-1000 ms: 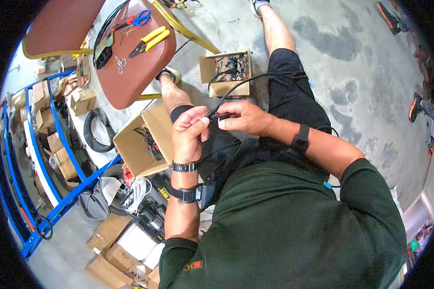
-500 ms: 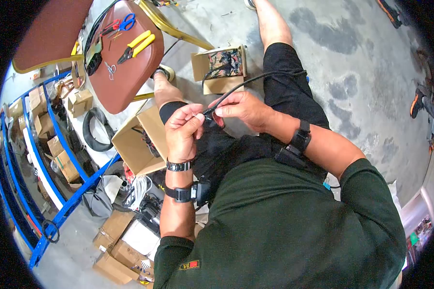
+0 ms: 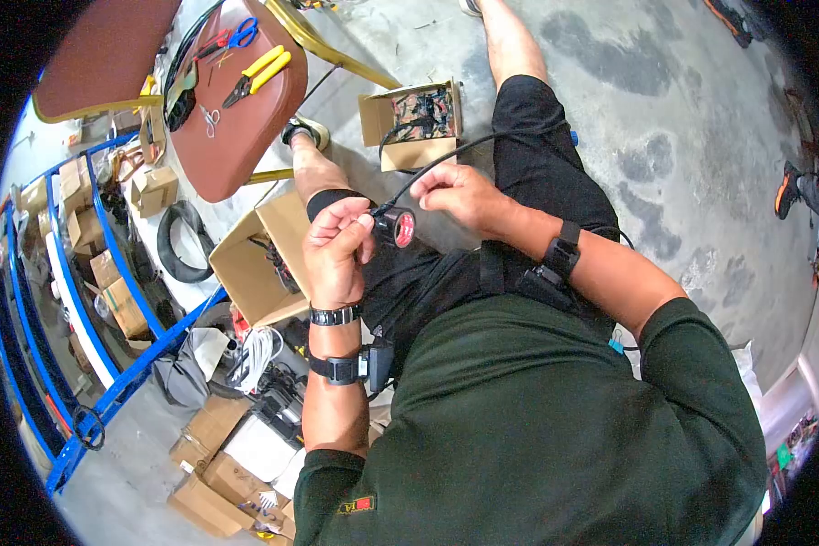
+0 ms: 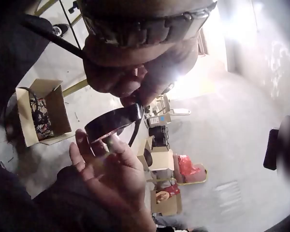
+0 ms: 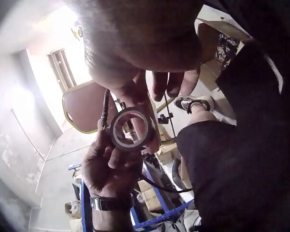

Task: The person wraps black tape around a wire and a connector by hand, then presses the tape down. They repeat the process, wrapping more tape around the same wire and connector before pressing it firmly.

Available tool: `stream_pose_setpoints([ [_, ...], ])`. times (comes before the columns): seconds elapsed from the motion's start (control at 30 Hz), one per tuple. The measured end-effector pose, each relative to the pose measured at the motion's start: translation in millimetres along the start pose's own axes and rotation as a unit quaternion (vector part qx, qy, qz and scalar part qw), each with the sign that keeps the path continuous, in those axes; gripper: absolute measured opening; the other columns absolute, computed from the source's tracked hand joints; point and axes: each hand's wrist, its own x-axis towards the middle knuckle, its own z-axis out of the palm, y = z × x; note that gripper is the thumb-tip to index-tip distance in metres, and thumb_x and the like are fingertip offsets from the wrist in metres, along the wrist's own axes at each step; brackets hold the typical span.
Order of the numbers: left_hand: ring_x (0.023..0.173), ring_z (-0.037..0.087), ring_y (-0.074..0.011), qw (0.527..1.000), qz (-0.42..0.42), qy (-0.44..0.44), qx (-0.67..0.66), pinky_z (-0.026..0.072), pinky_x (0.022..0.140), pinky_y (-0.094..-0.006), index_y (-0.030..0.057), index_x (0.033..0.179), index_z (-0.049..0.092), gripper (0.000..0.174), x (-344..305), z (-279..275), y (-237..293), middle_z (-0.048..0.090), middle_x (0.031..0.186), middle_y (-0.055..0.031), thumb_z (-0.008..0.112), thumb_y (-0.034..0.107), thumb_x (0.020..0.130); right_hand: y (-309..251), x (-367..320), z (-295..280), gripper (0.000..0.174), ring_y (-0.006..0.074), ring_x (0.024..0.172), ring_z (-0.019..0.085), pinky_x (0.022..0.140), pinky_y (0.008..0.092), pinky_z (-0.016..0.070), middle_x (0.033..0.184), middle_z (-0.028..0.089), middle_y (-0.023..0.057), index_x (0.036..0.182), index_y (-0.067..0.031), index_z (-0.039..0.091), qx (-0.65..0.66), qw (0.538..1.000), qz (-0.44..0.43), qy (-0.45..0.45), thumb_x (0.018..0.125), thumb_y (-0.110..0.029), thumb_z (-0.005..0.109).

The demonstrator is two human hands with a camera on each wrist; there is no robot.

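My left hand (image 3: 337, 241) pinches a black cable (image 3: 448, 155) between thumb and fingers, where a wrapped stretch of it shows. A roll of black electrical tape (image 3: 402, 227) with a red-and-white label in its core hangs beside those fingertips, its strip running to the cable. My right hand (image 3: 464, 200) is just right of the roll, fingers loosely bent. In the right wrist view a right finger shows behind the ring of the tape roll (image 5: 117, 136). In the left wrist view the right hand (image 4: 113, 176) is close under the roll's edge.
A brown chair (image 3: 237, 146) bears yellow-handled wire strippers (image 3: 257, 77), blue-handled scissors (image 3: 243, 35) and small silver scissors (image 3: 211, 122). Cardboard boxes stand ahead (image 3: 419, 156) and beside the left knee (image 3: 246, 282). A blue rack (image 3: 136, 382) is at left.
The right hand was at the cable next to the left fingertips; it has drawn slightly away to the right, and the tape roll now shows below it. The left hand keeps its pinch.
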Motion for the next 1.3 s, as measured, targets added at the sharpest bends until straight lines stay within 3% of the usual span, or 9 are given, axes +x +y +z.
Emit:
stream_pose_setpoints([
  [0.07, 0.050, 0.048, -0.0054, 1.000, 0.002, -0.006, -0.025, 0.0327, 0.044, -0.0189, 0.0000, 0.103, 0.068, 0.018, -4, -4, -1, 0.066, 0.078, -0.0012, 0.066, -0.003, 0.086, 6, 0, 4, 0.029, 0.0169, 0.100, 0.064, 0.093, 0.0319, 0.0483, 0.105, 0.070, 0.0087, 0.113, 0.0007, 0.068, 0.065, 0.998, -0.019, 0.000, 0.086, -0.011, 0.065],
  [0.17, 0.050, 0.048, -0.0057, 0.999, -0.004, -0.012, -0.030, 0.0324, 0.044, -0.0194, -0.0003, 0.104, 0.068, 0.018, -8, -9, -4, 0.066, 0.079, -0.0015, 0.066, -0.003, 0.086, -25, -7, 18, 0.032, 0.0189, 0.104, 0.063, 0.097, 0.0341, 0.0468, 0.108, 0.069, 0.0109, 0.118, 0.0022, 0.065, 0.238, 0.966, 0.071, -0.073, 0.089, -0.012, 0.065],
  [0.37, 0.051, 0.048, -0.0057, 0.999, -0.005, -0.016, -0.030, 0.0335, 0.045, -0.0192, -0.0007, 0.104, 0.067, 0.018, -11, -15, -9, 0.066, 0.079, -0.0017, 0.066, -0.003, 0.086, -11, -2, 27, 0.028, 0.0186, 0.100, 0.065, 0.093, 0.0337, 0.0499, 0.111, 0.069, 0.0120, 0.117, 0.0031, 0.065, 0.239, 0.957, 0.082, -0.141, 0.092, -0.010, 0.061],
  [0.5, 0.052, 0.049, -0.0052, 0.999, 0.001, -0.020, -0.035, 0.0344, 0.046, -0.0188, -0.0003, 0.105, 0.067, 0.019, -9, -18, -13, 0.066, 0.081, -0.0016, 0.066, -0.003, 0.086, -11, 1, 31, 0.021, 0.0184, 0.097, 0.065, 0.090, 0.0331, 0.0506, 0.103, 0.069, 0.0108, 0.108, 0.0019, 0.067, 0.242, 0.960, 0.081, -0.113, 0.091, -0.008, 0.064],
  [0.6, 0.054, 0.050, -0.0046, 0.999, 0.001, -0.028, -0.034, 0.0349, 0.046, -0.0185, -0.0002, 0.106, 0.067, 0.020, -8, -19, -12, 0.066, 0.081, -0.0015, 0.066, -0.004, 0.086, -10, -1, 33, 0.022, 0.0199, 0.090, 0.066, 0.087, 0.0350, 0.0509, 0.095, 0.069, 0.0108, 0.102, 0.0053, 0.066, 0.236, 0.964, 0.082, -0.090, 0.085, -0.009, 0.067],
  [0.9, 0.061, 0.054, -0.0033, 0.998, 0.026, -0.049, 0.033, 0.0380, 0.050, -0.0173, 0.0008, 0.107, 0.067, 0.023, -15, -23, -14, 0.070, 0.087, -0.0025, 0.068, -0.004, 0.085, -12, -4, 29, 0.027, 0.0178, 0.091, 0.064, 0.089, 0.0322, 0.0476, 0.094, 0.069, 0.0087, 0.100, 0.0036, 0.068, 0.249, 0.955, 0.108, -0.117, 0.074, -0.003, 0.067],
  [1.1, 0.066, 0.056, -0.0029, 0.995, 0.055, -0.042, 0.074, 0.0402, 0.055, -0.0173, 0.0016, 0.108, 0.067, 0.023, -19, -21, -21, 0.070, 0.090, -0.0010, 0.068, -0.002, 0.085, -5, -2, 22, 0.024, 0.0140, 0.078, 0.059, 0.078, 0.0261, 0.0462, 0.081, 0.066, 0.0049, 0.091, 0.0030, 0.068, 0.143, 0.974, 0.124, -0.123, 0.069, -0.003, 0.061],
  [1.3, 0.066, 0.055, -0.0027, 0.995, 0.050, -0.032, 0.085, 0.0400, 0.056, -0.0168, 0.0026, 0.108, 0.068, 0.023, -21, -24, -19, 0.070, 0.089, -0.0006, 0.068, -0.002, 0.085, -14, 1, 5, 0.015, 0.0100, 0.075, 0.054, 0.072, 0.0249, 0.0433, 0.078, 0.063, 0.0029, 0.082, -0.0001, 0.069, -0.129, 0.976, 0.096, -0.145, 0.071, -0.008, 0.062],
])
